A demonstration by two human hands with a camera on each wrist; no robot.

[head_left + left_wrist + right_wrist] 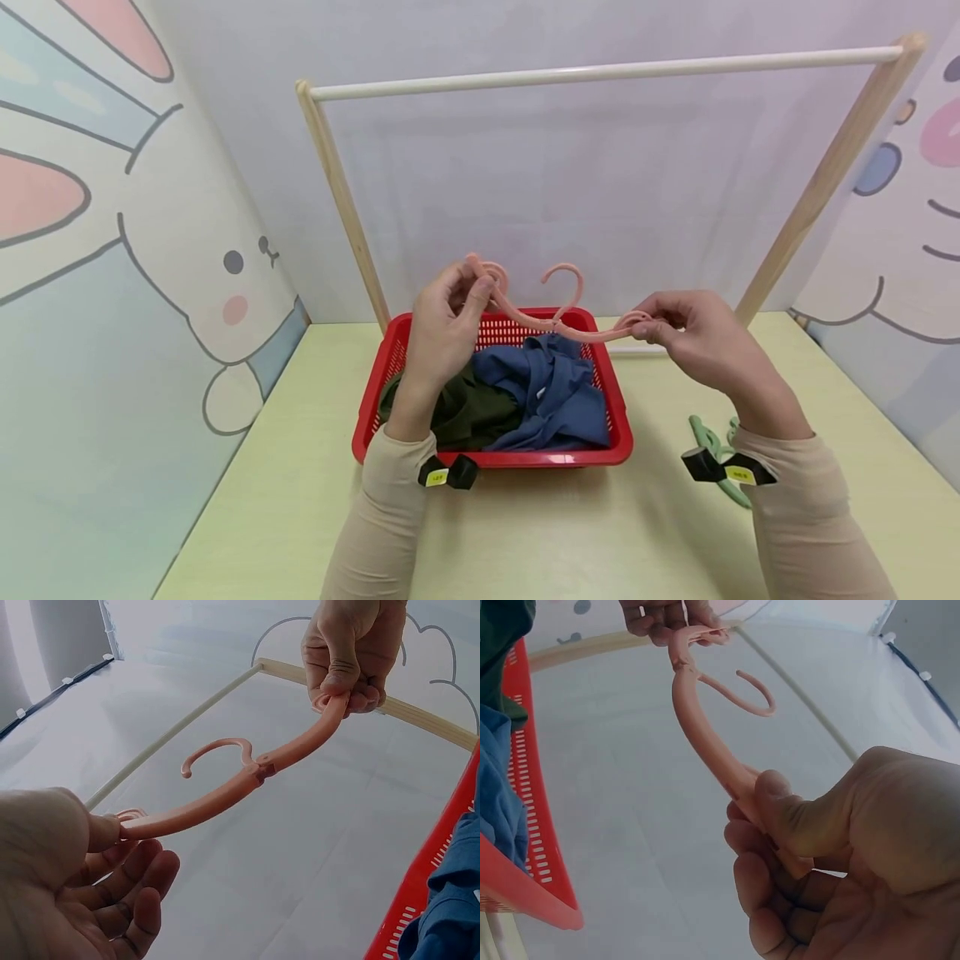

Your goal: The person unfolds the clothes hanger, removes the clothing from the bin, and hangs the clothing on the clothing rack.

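A pink folding hanger (525,318) is held up in the air above the far side of the red basket, its hook pointing upward. My left hand (447,329) pinches one arm's end between thumb and fingers. At the other end, my right hand (701,337) pinches the hanger's second arm. A joint in the middle of the pink hanger (202,806) shows below the hook in the left wrist view. Inside the red basket (618,408) lie a blue garment (558,396) and a dark green garment (468,412), both crumpled.
Behind the basket stands a rack with a white rail (600,77) and wooden posts (825,183). A green hanger (735,492) lies on the table (285,492), partly hidden by my right wrist. Walls with cartoon drawings close in both sides.
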